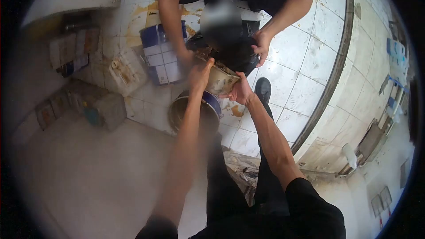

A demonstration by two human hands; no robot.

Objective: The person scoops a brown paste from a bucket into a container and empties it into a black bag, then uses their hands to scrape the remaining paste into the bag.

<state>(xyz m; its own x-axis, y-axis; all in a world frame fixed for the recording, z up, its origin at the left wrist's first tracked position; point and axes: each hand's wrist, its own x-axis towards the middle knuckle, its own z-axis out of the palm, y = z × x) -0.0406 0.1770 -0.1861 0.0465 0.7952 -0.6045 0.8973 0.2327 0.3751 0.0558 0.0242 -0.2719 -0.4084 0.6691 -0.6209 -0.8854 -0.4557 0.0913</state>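
Note:
Between my hands is a dirty, pale tub (221,81) with dark, grimy residue in it, tilted toward a black plastic bag (241,51). My left hand (200,77) is closed on the tub's left side, its thumb up at the rim. My right hand (241,90) grips the right end, fingers underneath. Across from me, a person in red sleeves holds the bag; that person's one hand (262,46) is on its right edge, the other is close to my left hand. The bag's inside is mostly hidden.
A round metal bucket (176,114) lies open below my left hand. Behind it stand a blue-and-white can (161,57) and a stained white jerrycan (125,71). Brown spills mark the white tiles (290,79). A raised ledge (327,93) runs along the right.

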